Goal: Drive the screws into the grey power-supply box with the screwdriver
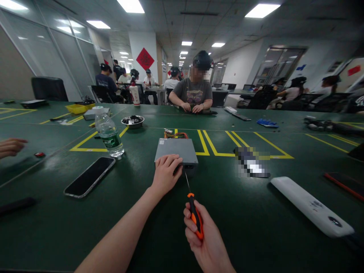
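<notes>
A grey metal computer power supply lies on the green table in front of me, its bundle of coloured cables at the far side. My left hand grips its near left edge, with fingers over the top and the thumb at the front face. In my right hand is an orange and black screwdriver, held by the handle. Its thin shaft points up and away, and the tip is at the lower front of the power supply, beside my left thumb. Whether the tip sits in a screw is too small to tell.
A water bottle and a phone are on the left, with a metal bowl behind. To the right lie a blurred-out phone and a long white device. Another person's hand is at the left edge; someone sits opposite.
</notes>
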Demonstrator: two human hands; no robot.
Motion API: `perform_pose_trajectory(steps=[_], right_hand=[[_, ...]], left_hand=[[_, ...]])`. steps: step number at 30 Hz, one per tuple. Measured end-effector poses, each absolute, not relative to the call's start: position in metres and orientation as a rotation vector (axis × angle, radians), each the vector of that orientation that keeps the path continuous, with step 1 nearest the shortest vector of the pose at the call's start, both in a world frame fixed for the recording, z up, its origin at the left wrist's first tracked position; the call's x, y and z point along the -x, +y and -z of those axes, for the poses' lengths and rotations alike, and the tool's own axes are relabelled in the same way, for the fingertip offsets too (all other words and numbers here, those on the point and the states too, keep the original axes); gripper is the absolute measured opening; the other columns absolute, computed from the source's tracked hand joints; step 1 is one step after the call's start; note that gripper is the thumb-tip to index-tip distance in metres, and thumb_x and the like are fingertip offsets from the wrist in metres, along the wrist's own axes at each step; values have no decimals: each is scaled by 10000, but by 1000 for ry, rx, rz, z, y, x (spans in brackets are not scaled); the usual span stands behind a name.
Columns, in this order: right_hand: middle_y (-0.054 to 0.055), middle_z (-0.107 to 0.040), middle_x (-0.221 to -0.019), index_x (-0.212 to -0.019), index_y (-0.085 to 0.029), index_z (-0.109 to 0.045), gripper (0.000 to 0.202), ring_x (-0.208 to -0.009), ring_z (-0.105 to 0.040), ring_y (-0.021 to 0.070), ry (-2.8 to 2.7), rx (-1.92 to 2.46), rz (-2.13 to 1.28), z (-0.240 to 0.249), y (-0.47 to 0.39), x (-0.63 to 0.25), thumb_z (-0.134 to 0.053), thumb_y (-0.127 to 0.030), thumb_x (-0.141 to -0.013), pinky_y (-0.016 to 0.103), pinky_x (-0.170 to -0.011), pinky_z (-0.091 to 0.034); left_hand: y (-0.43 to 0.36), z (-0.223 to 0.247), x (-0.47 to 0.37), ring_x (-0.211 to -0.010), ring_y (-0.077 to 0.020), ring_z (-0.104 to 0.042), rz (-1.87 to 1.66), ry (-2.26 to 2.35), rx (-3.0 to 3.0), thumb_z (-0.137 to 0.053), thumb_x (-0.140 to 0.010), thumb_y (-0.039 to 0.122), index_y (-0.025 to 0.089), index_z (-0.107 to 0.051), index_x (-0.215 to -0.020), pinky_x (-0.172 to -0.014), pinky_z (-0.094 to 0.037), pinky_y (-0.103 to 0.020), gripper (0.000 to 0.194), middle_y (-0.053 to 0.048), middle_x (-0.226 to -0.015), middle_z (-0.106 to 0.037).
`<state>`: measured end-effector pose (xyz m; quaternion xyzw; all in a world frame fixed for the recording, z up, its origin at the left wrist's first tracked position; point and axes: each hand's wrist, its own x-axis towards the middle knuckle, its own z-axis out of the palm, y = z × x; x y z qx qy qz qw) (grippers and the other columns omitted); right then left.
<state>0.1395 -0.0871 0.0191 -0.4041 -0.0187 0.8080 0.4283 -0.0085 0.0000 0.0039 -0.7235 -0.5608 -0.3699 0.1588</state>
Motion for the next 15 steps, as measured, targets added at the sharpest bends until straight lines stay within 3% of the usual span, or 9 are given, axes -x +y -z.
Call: perform_pose_trajectory(steps=[15], right_hand=[[3,-545,-607,-827,-81,-575,244,-337,-278,-3,-83,1032,-1987,-19,-78,-129,-454,-281,-895,109,-295,-188]], left_hand=[[0,-3,9,-1050,-206,-495,1058,-1589,2065,-515,-831,244,241,-565,-1014,-862,-345,-371,190,-23,-1107,-615]])
